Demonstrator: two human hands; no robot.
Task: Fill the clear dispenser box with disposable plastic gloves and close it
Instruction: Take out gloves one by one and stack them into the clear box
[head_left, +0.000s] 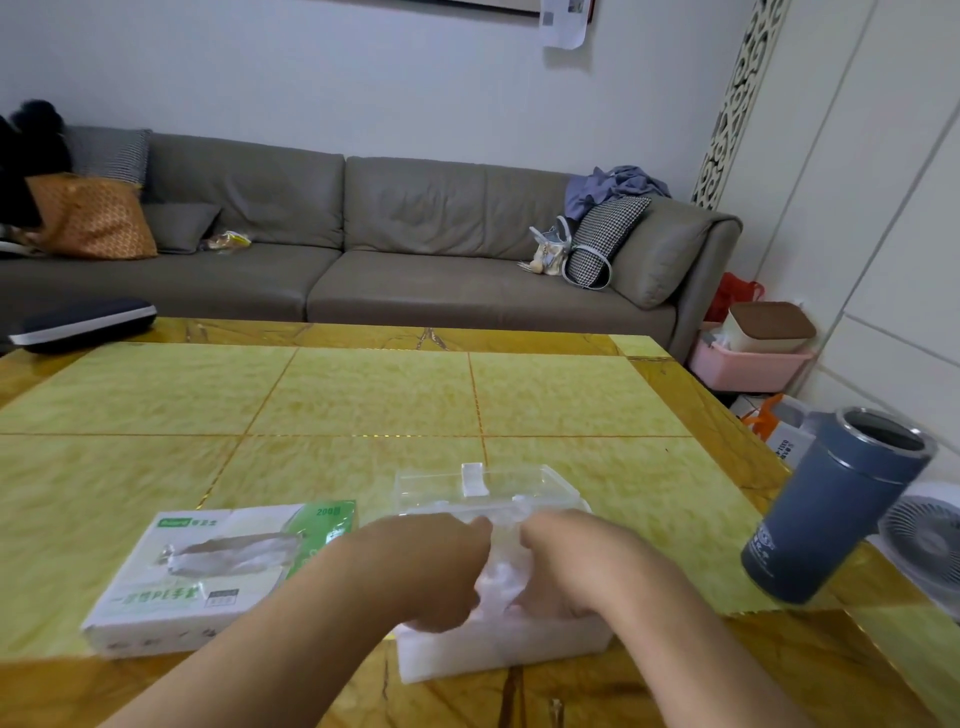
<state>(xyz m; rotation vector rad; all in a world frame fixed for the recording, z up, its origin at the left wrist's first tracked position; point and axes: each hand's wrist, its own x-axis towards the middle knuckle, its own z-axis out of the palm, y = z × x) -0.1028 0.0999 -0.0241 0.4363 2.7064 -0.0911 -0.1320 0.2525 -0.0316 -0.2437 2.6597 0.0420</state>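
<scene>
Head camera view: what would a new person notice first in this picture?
First, the two hands, left hand and right hand, meeting at the near table edge and pressing plastic gloves into the clear dispenser box, whose lid stands open behind. Then the green-and-white glove carton to the left, and the grey-blue flask at the right edge.

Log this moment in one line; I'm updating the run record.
stage: filling | both hands press thin plastic gloves into clear plastic dispenser box | lid open

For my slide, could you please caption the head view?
Both hands press plastic gloves into the open clear dispenser box.
</scene>
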